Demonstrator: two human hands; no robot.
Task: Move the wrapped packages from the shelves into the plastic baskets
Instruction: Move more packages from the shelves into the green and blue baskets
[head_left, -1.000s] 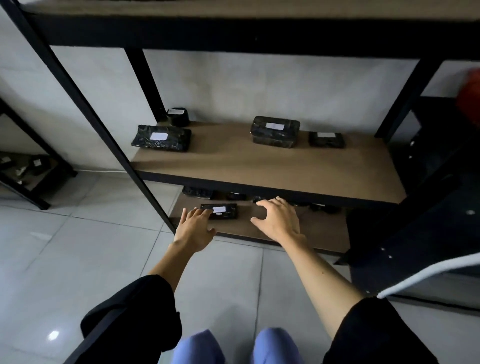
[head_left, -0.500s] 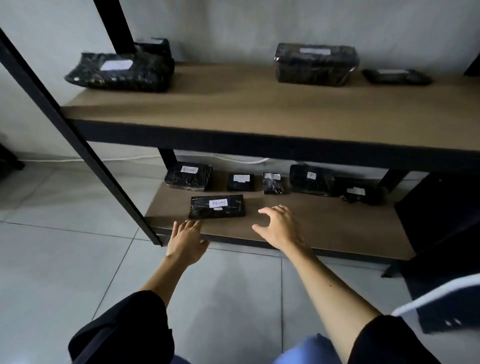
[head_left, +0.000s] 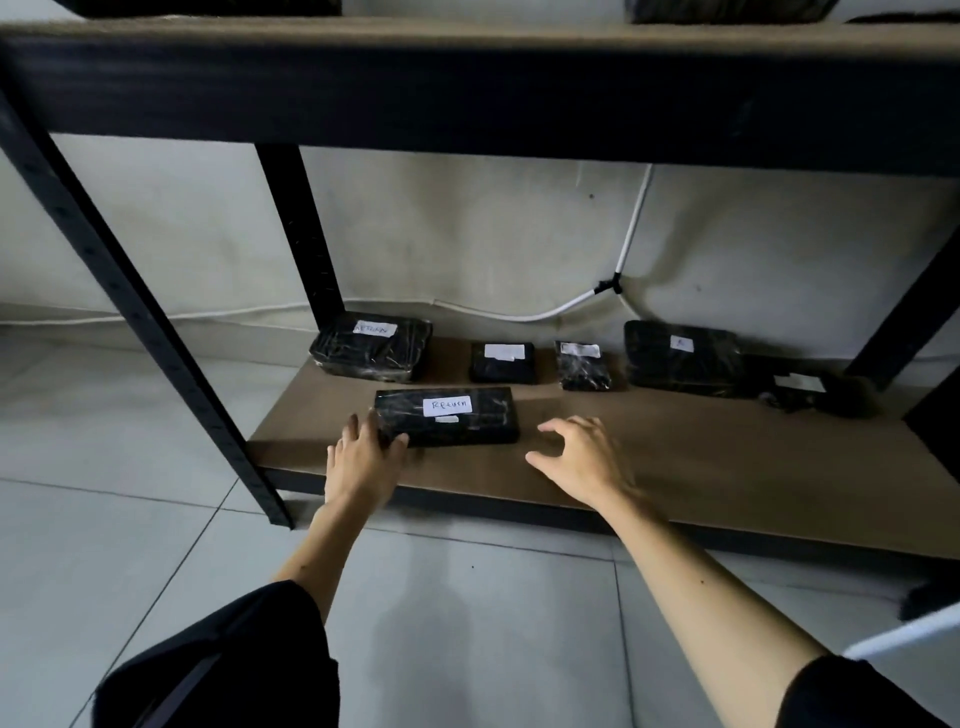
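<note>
Before you, the bottom shelf (head_left: 675, 457) carries six wrapped packages, five in a row along the back and one flat "Return" package (head_left: 447, 423) lying alone nearer the front edge. Your left hand (head_left: 363, 462) touches that package's left end, fingers spread and not clamped on it. Your right hand (head_left: 576, 457) hovers just beside its right end, fingers curled apart and empty.

Single head view, low, close, facing forward-down at bottom shelf (head_left: 675, 457).
</note>
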